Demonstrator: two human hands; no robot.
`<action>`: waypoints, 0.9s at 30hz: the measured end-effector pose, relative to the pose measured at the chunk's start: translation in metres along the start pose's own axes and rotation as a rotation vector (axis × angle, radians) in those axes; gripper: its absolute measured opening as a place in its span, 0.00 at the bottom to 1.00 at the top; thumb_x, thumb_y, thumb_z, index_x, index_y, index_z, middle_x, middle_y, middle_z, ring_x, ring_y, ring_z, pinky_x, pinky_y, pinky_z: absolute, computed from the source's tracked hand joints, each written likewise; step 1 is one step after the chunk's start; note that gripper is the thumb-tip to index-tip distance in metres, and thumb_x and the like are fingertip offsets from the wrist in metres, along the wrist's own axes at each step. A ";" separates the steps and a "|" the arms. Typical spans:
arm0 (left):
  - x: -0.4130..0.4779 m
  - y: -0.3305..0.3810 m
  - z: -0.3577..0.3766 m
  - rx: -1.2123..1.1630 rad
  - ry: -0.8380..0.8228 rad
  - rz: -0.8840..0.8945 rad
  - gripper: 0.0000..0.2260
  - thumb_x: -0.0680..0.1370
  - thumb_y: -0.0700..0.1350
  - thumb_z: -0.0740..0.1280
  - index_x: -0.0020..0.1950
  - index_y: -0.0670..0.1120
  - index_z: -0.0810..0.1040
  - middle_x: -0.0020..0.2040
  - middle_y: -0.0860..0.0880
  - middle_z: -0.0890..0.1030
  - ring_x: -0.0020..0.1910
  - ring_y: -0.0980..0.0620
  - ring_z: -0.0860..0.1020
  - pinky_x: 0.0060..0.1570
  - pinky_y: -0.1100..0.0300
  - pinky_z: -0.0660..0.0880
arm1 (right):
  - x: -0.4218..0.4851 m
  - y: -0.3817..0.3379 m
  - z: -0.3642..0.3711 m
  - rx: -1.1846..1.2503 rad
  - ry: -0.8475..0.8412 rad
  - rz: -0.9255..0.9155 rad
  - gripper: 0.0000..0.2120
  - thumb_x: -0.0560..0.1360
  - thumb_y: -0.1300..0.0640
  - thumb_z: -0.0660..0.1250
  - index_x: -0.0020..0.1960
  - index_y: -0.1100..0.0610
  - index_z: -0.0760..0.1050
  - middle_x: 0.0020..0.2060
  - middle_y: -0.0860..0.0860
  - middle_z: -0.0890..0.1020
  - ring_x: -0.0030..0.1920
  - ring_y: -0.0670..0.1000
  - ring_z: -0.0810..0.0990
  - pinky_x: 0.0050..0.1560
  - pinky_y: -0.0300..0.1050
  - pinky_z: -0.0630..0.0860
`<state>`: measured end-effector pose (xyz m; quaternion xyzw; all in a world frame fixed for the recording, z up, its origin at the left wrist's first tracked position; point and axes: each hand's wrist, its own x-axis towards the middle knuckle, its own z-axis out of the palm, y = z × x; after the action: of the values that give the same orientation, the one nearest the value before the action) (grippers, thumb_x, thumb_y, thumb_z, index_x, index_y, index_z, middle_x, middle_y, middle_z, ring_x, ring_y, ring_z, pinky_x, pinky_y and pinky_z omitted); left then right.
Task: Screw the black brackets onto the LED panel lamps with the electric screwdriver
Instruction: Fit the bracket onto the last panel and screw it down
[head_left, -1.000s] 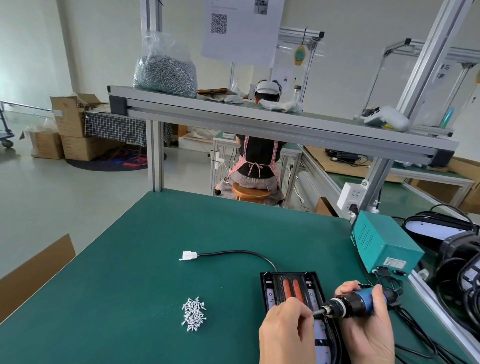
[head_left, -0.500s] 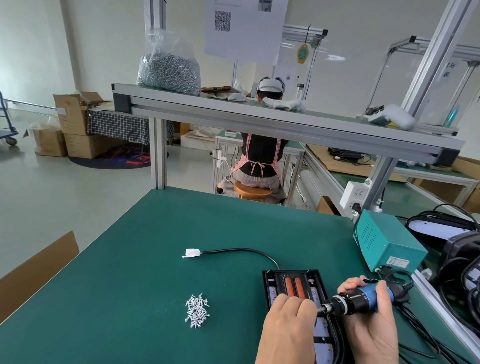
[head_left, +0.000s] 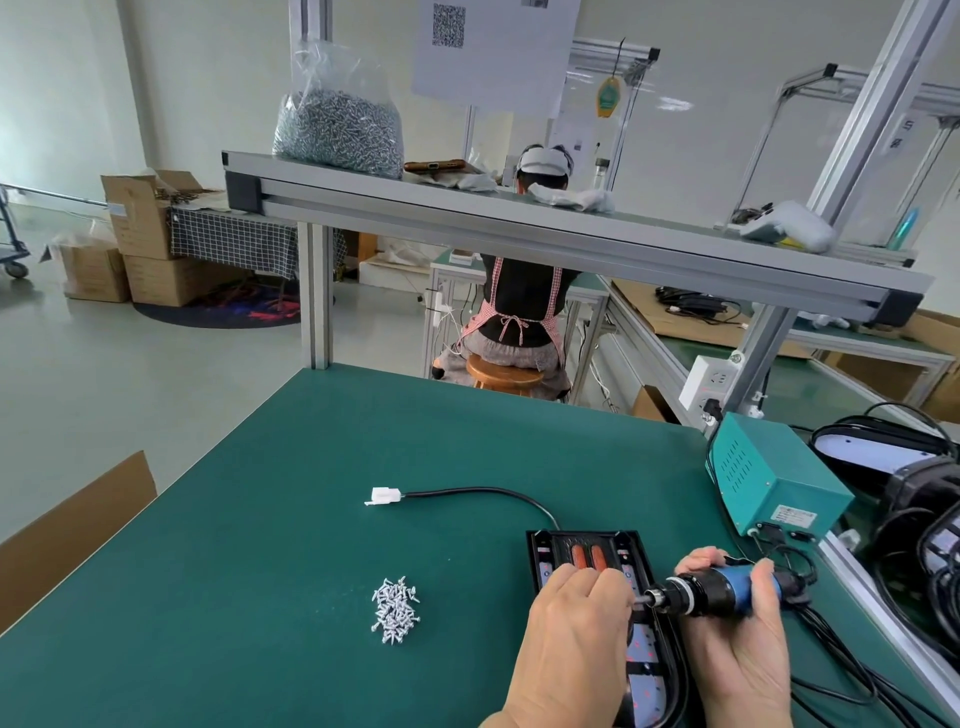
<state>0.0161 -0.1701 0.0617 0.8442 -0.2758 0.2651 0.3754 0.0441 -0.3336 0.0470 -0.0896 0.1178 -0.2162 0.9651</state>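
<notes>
Black lamp (head_left: 644, 654) near right edge of bench (head_left: 311, 519), screws (head_left: 396, 609) well left.

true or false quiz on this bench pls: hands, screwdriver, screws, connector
1. The right hand grips the electric screwdriver. True.
2. The loose pile of screws lies to the right of the LED panel lamp. False: it lies to the left of the lamp, on the green mat.
3. The white connector is plugged into the teal power box. False: it lies free on the mat, apart from the box.
4. The left hand is over the lamp, fingers at the screwdriver's bit. True.
5. A bag of screws stands on the upper shelf. True.
</notes>
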 end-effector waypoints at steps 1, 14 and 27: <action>0.000 -0.001 0.000 -0.011 -0.017 -0.010 0.12 0.68 0.32 0.74 0.35 0.45 0.74 0.31 0.51 0.75 0.32 0.49 0.73 0.32 0.59 0.74 | 0.003 -0.004 -0.003 0.007 0.032 0.020 0.16 0.81 0.43 0.63 0.53 0.56 0.68 0.44 0.50 0.75 0.45 0.45 0.75 0.50 0.39 0.77; 0.001 -0.004 0.005 -0.161 -0.074 -0.113 0.16 0.76 0.48 0.68 0.64 0.49 0.76 0.52 0.53 0.79 0.53 0.54 0.71 0.56 0.63 0.68 | 0.006 -0.012 -0.004 0.083 0.000 0.106 0.22 0.73 0.50 0.73 0.60 0.56 0.67 0.45 0.50 0.76 0.45 0.46 0.77 0.54 0.39 0.76; 0.018 -0.045 0.003 -0.369 -0.388 -0.832 0.36 0.71 0.61 0.72 0.72 0.48 0.64 0.57 0.54 0.79 0.56 0.52 0.77 0.56 0.57 0.73 | 0.011 -0.018 0.028 0.003 -0.072 -0.149 0.19 0.75 0.53 0.74 0.60 0.56 0.70 0.39 0.49 0.77 0.36 0.46 0.78 0.43 0.36 0.77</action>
<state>0.0596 -0.1525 0.0500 0.8359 -0.0225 -0.1224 0.5346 0.0545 -0.3513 0.0762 -0.1045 0.0760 -0.2840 0.9501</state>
